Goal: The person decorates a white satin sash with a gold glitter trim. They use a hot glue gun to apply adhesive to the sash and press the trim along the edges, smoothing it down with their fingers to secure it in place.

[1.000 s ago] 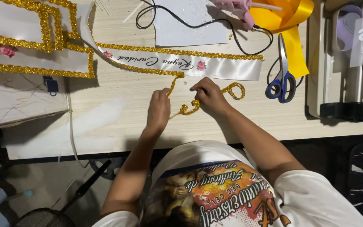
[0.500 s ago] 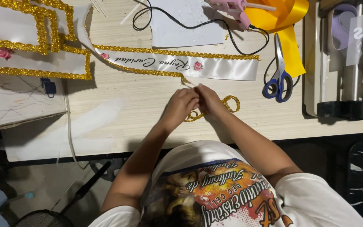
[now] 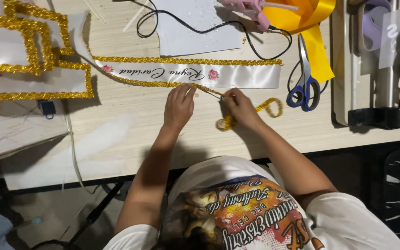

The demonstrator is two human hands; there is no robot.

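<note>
A white satin sash (image 3: 186, 74) with gold glitter braid along its edges lies across the wooden table (image 3: 130, 139). My left hand (image 3: 179, 105) presses its fingertips on the lower braid edge of the sash. My right hand (image 3: 240, 107) pinches the loose gold braid (image 3: 269, 105) just below the sash, and the braid's free end curls in loops to the right and beneath the hand.
Blue-handled scissors (image 3: 304, 83) lie right of the sash beside a yellow ribbon (image 3: 311, 28). A pink glue gun (image 3: 251, 9) with a black cord (image 3: 200, 30) sits at the back on white paper. More gold-trimmed sash (image 3: 28, 69) lies at the left. A rack (image 3: 376, 65) stands at the right.
My hands have moved up from the loose braid to the sash's lower edge and spread apart. The left now presses the trim while the right pulls the braid taut.
</note>
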